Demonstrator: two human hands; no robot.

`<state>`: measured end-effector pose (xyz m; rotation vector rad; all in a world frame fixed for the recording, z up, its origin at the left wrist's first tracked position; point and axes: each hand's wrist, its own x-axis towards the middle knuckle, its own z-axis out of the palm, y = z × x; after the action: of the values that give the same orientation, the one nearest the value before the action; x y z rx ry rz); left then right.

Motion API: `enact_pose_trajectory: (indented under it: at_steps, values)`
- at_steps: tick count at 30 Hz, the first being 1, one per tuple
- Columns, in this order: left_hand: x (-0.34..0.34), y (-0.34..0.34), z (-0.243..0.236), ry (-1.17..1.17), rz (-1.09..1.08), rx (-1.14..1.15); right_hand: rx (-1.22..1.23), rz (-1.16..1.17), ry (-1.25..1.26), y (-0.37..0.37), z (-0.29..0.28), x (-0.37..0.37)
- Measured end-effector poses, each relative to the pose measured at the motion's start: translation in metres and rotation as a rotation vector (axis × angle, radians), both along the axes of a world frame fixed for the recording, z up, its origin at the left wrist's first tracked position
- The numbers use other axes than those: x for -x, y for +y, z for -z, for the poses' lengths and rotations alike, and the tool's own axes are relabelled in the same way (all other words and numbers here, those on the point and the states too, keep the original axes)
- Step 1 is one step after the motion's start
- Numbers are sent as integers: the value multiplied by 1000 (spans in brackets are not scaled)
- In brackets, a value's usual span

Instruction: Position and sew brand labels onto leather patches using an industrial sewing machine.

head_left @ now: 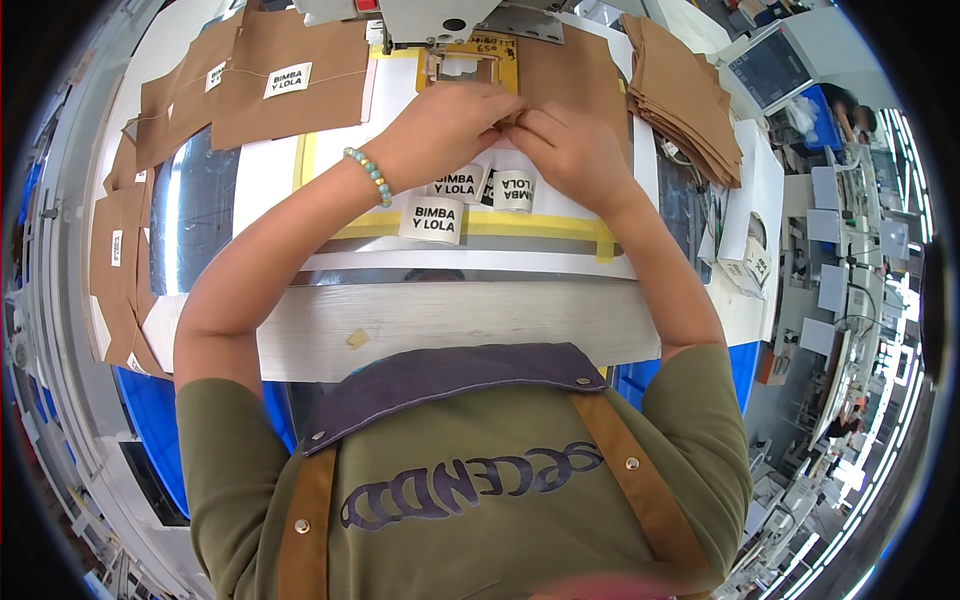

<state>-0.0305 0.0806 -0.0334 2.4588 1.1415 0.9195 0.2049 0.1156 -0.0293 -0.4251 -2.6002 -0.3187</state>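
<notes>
Both hands meet at the middle of the work surface, just in front of a yellow template frame [508, 72]. My left hand [440, 122], with a beaded bracelet on the wrist, has its fingers closed in a pinch. My right hand [568, 150] pinches against it from the other side. Whatever lies between the fingertips is hidden or too small to name. Below the hands are white printed labels: one flat label [432, 222] nearest me, a curled label [514, 190] to its right, and another label [458, 184] partly under my left hand. A brown fabric panel [570, 75] lies beyond my right hand.
A machine head [430, 22] overhangs the far edge. At left, brown panels [245, 108] with sewn labels are joined by thread. A stack of brown pieces [685, 100] sits at right, near a screen [770, 68]. Yellow tape [560, 225] crosses the white sheet.
</notes>
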Motion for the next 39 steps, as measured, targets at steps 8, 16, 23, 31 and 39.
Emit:
enact_pose_trajectory:
  at_steps: [8, 16, 23, 31, 39]
  values:
    - [57, -4, 17, 248, -90, -288, 36, 185, -76, -2, 1, -21]
    - [103, -37, 18, 429, -182, -363, 293, 376, -233, -7, 11, -38]
    - [104, -66, 14, 391, -202, -99, 357, 343, -238, -12, 15, -37]
    - [108, -77, 15, 387, -245, -87, 374, 342, -235, -10, 11, -38]
    - [107, -77, 14, 372, -254, -44, 372, 306, -204, -12, 12, -35]
